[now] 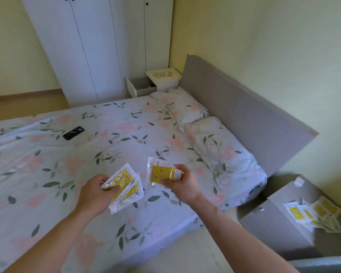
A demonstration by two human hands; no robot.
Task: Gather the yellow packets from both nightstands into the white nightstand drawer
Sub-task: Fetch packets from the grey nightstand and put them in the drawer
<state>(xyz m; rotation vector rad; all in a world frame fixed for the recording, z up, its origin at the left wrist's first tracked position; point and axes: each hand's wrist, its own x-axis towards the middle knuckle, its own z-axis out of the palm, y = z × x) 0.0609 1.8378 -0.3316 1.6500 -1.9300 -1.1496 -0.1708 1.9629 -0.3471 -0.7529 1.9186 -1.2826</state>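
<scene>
- Your left hand and right hand each hold packets above the near edge of the bed.
- The phone lies toward the bed's left edge.
- Two pillows sit against the headboard.
- More packets lie on the nightstand at your right.
- The far nightstand, its drawer open, stands beyond the bed's far corner.

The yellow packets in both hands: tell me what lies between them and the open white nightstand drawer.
The bed does. The left hand and right hand hold packets over its near edge, while the white nightstand drawer stands open beyond its far side, by the pillows. The drawer's opening looks unblocked.
</scene>
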